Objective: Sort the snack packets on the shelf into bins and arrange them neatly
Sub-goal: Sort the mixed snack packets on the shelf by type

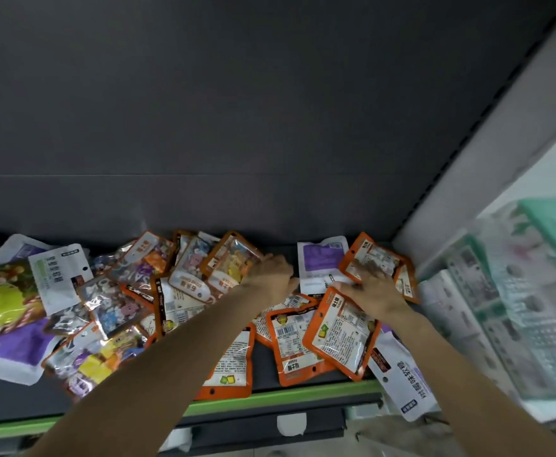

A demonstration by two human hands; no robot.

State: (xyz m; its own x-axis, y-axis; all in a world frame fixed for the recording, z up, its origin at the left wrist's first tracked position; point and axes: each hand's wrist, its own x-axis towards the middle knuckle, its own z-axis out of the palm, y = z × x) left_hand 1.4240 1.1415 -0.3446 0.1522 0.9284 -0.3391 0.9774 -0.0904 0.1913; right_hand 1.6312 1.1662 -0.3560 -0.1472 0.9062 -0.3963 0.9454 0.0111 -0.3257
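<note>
Both hands are deep in the heap of snack packets on the dark shelf, set close to each other but not touching. Her or his left hand lies over the edge of an orange-bordered packet of coloured sweets, fingers bent onto it; whether they actually pinch it I cannot tell. Just to the right, the right hand presses down among the orange packets, its fingers curled over the lower edge of an orange packet at the back and its wrist lying across another orange packet. Between the two hands a white-and-purple packet lies flat. Everything is still jumbled: orange, purple and clear packets overlap right across the shelf, a large fruit-printed packet sits far left, and one white packet hangs over the green shelf lip. No bin is in view. It looks like the gathering stage, pulling like packets together. Next would be lifting a matched handful clear without dragging its neighbours off the front edge.
</note>
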